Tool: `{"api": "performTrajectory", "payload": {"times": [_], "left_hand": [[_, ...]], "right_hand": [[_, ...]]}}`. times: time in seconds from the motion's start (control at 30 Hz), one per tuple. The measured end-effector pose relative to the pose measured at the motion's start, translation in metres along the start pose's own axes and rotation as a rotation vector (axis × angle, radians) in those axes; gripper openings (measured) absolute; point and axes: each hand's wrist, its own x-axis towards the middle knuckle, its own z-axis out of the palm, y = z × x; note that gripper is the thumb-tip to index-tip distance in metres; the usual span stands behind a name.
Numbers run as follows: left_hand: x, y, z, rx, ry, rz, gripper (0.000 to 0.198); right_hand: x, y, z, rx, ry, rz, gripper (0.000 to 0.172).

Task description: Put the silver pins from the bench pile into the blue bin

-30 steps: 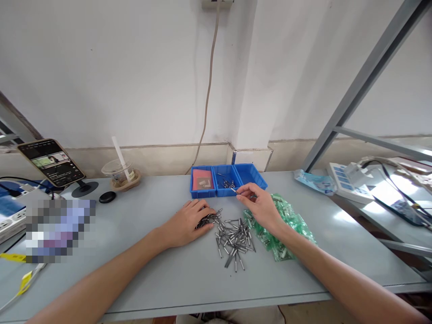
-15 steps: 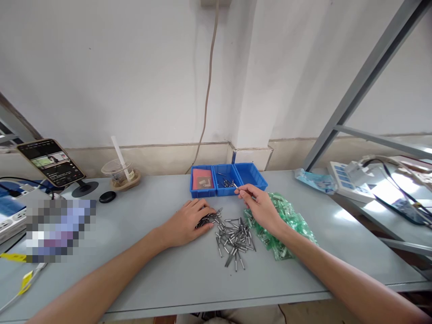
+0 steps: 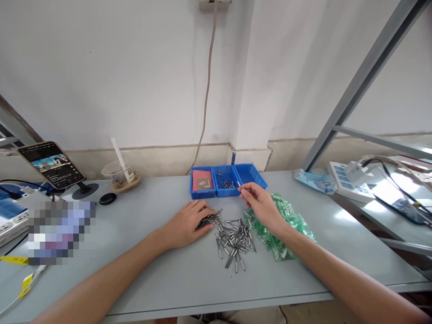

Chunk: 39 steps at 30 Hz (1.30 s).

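Observation:
My left hand (image 3: pixel 189 222) rests palm down on the grey table (image 3: pixel 162 279), its fingers over the left end of a heap of small metal pins (image 3: pixel 234 236). My right hand (image 3: pixel 261 204) is raised a little above the table and pinches one thin metal pin (image 3: pixel 239 184) between thumb and fingertips, close to the front rim of a blue three-compartment tray (image 3: pixel 249 173). The tray's middle compartment holds several pins (image 3: pixel 227 182); its left one holds a pink card (image 3: pixel 202 181). A pile of small green plastic sleeves (image 3: pixel 286 222) lies under and right of my right wrist.
At the left stand a phone on a holder (image 3: pixel 52 164), a plastic cup with a straw (image 3: pixel 118 173) and a black disc (image 3: pixel 108 198). A cable (image 3: pixel 205 103) runs down the wall. A metal shelf frame (image 3: pixel 357 90) and a side surface with power strips (image 3: pixel 351 182) stand at the right.
My right hand has lifted slightly and shifted toward the tray's right side with the pin. My left hand has stayed on the pin heap.

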Motion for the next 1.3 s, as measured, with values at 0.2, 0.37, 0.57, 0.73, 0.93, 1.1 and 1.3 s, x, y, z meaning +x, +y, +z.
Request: {"api": "performTrajectory", "payload": {"times": [0.2,0.37,0.57,0.73,0.93,1.1,1.3], "left_hand": [[0.000,0.000,-0.001,-0.001,-0.010,-0.010,0.033],[0.000,0.001,-0.001,0.002,-0.008,-0.010,0.034],[0.000,0.002,-0.001,0.001,-0.010,-0.008,0.033],[0.000,0.001,-0.001,0.003,-0.022,-0.018,0.033],[0.000,0.001,0.000,0.005,-0.020,-0.013,0.033],[0.000,0.001,-0.001,0.005,-0.032,-0.024,0.033],[0.000,0.001,-0.002,0.004,-0.034,-0.016,0.034]], "right_hand": [[0.003,0.006,0.002,0.015,0.021,-0.011,0.027],[0.004,0.007,0.002,0.030,0.048,-0.016,0.030],[0.002,0.008,0.001,-0.009,0.022,-0.010,0.027],[0.003,0.011,0.001,-0.006,0.028,-0.055,0.025],[0.003,0.011,0.000,-0.017,0.029,-0.061,0.024],[0.003,0.007,0.000,-0.014,0.028,-0.051,0.023],[0.000,0.000,0.000,0.004,-0.010,0.001,0.024]]}}
